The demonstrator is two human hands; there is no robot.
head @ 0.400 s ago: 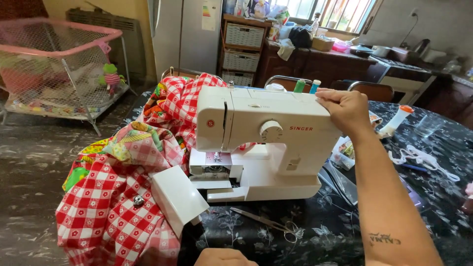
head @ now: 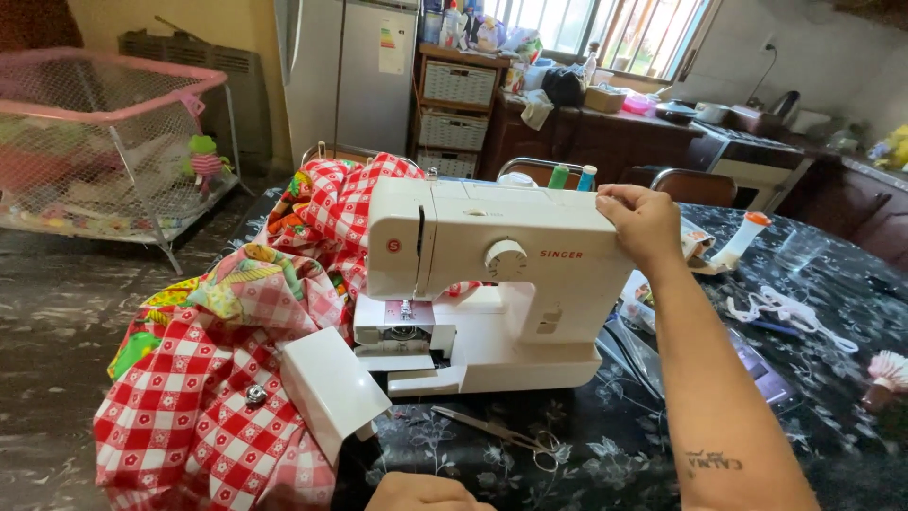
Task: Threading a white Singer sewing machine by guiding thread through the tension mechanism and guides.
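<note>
Scissors (head: 511,437), perhaps, before sewing machine (head: 492,284)

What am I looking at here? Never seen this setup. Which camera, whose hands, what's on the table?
One camera, worn on a person's head, looking down at their own bare hands. The right hand grips the top right end of a white sewing machine on a dark floral table. The left hand is barely in view at the bottom edge, holding nothing visible. Red checked fabric is piled left of the machine, a detached white machine cover leans on it, and scissors lie in front.
</note>
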